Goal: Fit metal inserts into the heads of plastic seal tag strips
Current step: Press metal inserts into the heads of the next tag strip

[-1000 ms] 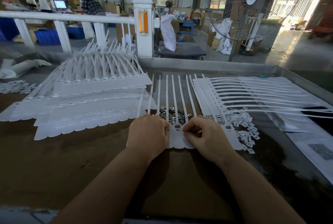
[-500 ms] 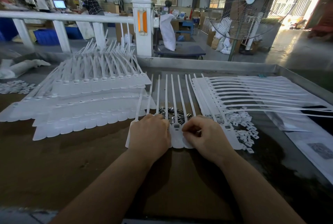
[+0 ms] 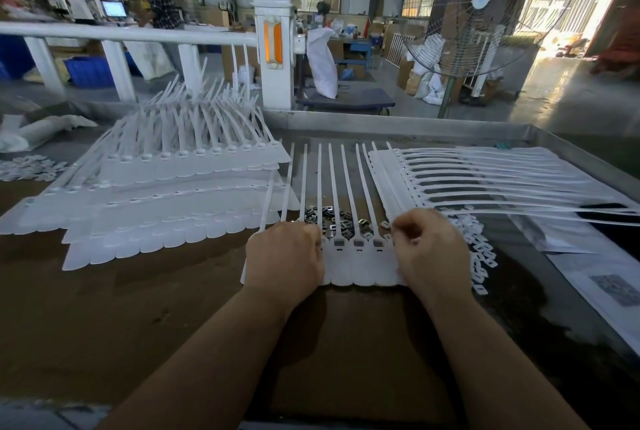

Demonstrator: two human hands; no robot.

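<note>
A joined sheet of white plastic seal tag strips (image 3: pixel 360 268) lies flat in front of me, its tails pointing away. Three uncovered heads (image 3: pixel 359 242) each show a grey metal insert. My left hand (image 3: pixel 284 258) rests knuckles-up on the sheet's left end, pressing it down. My right hand (image 3: pixel 431 249) sits on the right end with its fingertips pinched together; whether a small insert is between them is hidden. A loose pile of metal inserts (image 3: pixel 337 218) lies just beyond the heads, under the tails.
Stacked sheets of white strips (image 3: pixel 166 201) fill the left of the brown table (image 3: pixel 138 318). More strips (image 3: pixel 502 183) fan out on the right, with small white plastic pieces (image 3: pixel 479 251) beside my right hand. A raised metal rim (image 3: pixel 398 123) borders the far side. People stand far behind.
My right hand has shifted rightward along the sheet, uncovering more heads with inserts in them. My left hand has stayed on the sheet's left end.
</note>
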